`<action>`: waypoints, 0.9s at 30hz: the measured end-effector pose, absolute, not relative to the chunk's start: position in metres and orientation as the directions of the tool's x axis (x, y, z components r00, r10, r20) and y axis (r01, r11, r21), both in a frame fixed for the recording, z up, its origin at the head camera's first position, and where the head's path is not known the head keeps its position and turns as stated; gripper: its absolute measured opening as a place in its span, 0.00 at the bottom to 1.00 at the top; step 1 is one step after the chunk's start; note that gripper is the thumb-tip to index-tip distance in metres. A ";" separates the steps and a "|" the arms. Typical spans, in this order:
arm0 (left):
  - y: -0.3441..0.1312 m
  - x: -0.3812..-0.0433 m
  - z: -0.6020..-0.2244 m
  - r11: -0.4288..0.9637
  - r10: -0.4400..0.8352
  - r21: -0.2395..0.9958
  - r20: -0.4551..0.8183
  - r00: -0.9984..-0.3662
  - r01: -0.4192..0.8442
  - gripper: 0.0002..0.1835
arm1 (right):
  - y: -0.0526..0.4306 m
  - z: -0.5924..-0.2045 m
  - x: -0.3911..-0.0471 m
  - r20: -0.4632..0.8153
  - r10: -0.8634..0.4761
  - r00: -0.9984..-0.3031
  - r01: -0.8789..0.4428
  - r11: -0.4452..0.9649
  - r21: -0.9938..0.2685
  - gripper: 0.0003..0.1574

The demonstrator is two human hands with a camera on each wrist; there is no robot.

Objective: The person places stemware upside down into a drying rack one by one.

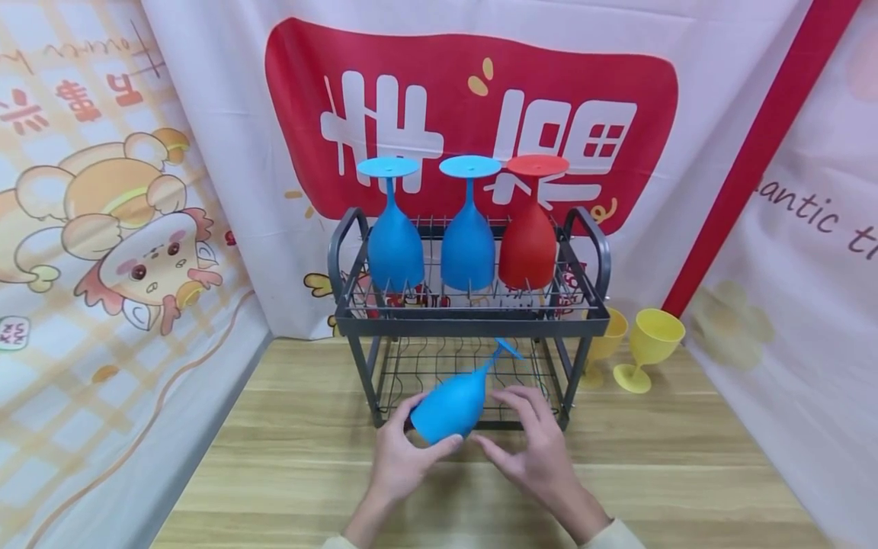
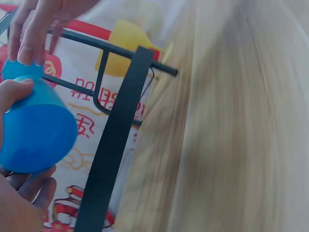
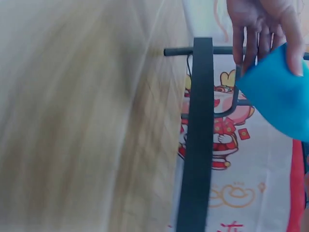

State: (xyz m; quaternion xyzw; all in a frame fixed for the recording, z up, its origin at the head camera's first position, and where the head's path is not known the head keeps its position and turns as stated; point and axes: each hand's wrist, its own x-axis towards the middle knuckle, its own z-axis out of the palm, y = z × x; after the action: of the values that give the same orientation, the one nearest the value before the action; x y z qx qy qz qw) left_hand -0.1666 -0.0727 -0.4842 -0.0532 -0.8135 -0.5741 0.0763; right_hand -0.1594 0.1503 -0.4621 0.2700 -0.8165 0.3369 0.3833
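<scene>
A blue plastic goblet (image 1: 449, 408) is tilted in front of the dish rack's lower tier, its mouth toward the lower left and its foot toward the upper right. My left hand (image 1: 403, 457) grips it round the bowl near the rim, thumb on the near side. Beside the bowl and stem, my right hand (image 1: 538, 450) has its fingers spread and loosely bent, not closed round it; whether a fingertip touches is unclear. The left wrist view looks into the mouth of the goblet (image 2: 38, 133). In the right wrist view, left fingers lie behind the goblet (image 3: 280, 94).
A two-tier black dish rack (image 1: 473, 328) stands on the wooden table (image 1: 288, 457). Two blue goblets (image 1: 395, 252) and a red goblet (image 1: 528, 248) sit upside down on its top tier. Yellow goblets (image 1: 655, 335) stand right of the rack. Printed cloth hangs behind and at both sides.
</scene>
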 end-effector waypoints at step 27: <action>-0.041 -0.160 -0.507 0.260 0.223 0.940 0.165 -0.961 0.221 0.48 | 0.158 -0.474 -0.152 0.241 -0.114 -0.964 -0.266 0.441 -0.857 0.49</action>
State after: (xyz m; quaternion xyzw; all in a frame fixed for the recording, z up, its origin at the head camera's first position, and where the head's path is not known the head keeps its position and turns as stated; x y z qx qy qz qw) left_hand -0.1595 -0.0406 -0.5072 -0.1400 -0.7936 -0.5921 -0.0006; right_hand -0.1522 0.1577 -0.4740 0.1123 -0.8457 0.5165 0.0737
